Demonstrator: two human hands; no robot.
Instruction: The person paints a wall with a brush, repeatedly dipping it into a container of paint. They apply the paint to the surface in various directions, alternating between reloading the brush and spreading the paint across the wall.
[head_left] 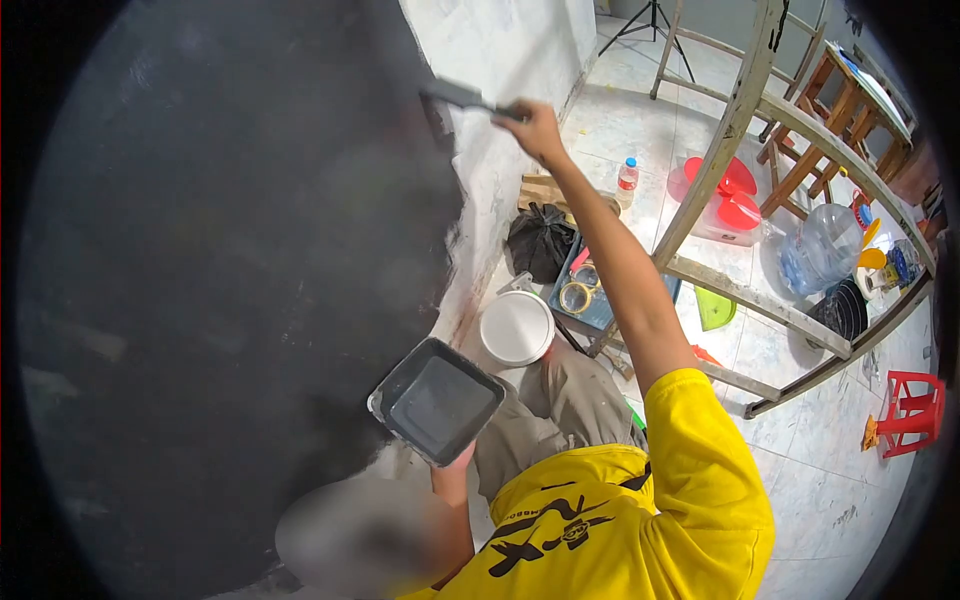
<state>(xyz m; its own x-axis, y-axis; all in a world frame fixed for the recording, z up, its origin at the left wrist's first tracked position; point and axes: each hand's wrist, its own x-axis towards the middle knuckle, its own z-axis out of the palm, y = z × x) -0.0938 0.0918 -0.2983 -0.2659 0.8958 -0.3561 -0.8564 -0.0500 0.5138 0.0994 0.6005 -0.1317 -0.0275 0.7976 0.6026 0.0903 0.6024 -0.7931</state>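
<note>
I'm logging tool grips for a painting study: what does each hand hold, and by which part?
Right hand grips the paint roller by its handle end. Left hand supports the paint tray from underneath, at its near edge.

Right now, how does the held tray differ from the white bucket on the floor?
The tray is rectangular and dark grey; the white bucket is round. The tray is held up by the left hand; the white bucket stands on the floor. Both are near the wall.

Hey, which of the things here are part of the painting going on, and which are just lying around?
In use: brush in a yellow-shirted person's raised hand; paint tray on their other hand; half-blackened wall.

Lying about: water bottle, black bag, big jug, red stool.
</note>
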